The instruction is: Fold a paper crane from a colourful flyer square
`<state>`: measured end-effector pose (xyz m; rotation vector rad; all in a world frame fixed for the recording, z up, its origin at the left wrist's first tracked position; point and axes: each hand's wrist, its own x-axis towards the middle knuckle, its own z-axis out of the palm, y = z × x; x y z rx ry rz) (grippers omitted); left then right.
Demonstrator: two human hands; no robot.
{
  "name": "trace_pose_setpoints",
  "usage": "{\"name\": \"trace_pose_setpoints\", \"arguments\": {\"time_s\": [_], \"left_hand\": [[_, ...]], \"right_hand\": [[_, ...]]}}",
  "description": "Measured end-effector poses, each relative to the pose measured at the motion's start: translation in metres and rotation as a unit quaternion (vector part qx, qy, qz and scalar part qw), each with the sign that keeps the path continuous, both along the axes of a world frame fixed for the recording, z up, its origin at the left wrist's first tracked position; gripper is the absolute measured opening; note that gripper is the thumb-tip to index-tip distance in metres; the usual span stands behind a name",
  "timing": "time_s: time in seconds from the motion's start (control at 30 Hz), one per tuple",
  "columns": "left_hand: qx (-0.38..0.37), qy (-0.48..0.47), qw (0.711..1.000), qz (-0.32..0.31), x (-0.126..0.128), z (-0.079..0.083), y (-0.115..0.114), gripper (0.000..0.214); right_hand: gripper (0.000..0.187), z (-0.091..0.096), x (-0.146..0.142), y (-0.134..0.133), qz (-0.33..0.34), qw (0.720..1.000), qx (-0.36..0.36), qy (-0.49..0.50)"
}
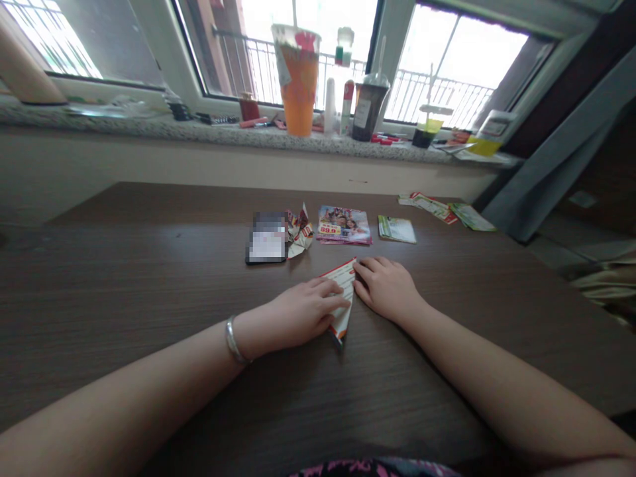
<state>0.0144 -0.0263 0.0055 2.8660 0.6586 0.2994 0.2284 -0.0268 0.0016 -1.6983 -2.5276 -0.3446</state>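
A sheet of printed paper folded into a triangle (344,318) lies on the table in front of me, cream with lines of text and red-orange edges. Across its left part rests my left hand (311,308), fingers spread and laid flat on the paper; a silver bangle is on that wrist. At the paper's upper right corner and right edge, my right hand (385,285) touches it with its fingertips. The right thumb lies a little apart from the other fingers. Part of the triangle is hidden under the left hand.
Beyond my hands are a phone-like device (267,240) with a blurred screen, a crumpled or folded paper piece (301,233), a stack of colourful flyers (344,225) and a smaller green-white stack (397,229). More leaflets (432,207) lie far right. Cups and bottles line the windowsill (218,132).
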Motion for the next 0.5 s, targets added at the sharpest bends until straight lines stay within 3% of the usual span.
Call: {"name": "trace_pose_setpoints", "arguments": {"time_s": [0.5], "left_hand": [[0.002, -0.002, 1.000, 0.006, 0.000, 0.000, -0.002, 0.033]], "right_hand": [[0.045, -0.011, 0.011, 0.017, -0.027, 0.999, 0.001, 0.039]]}}
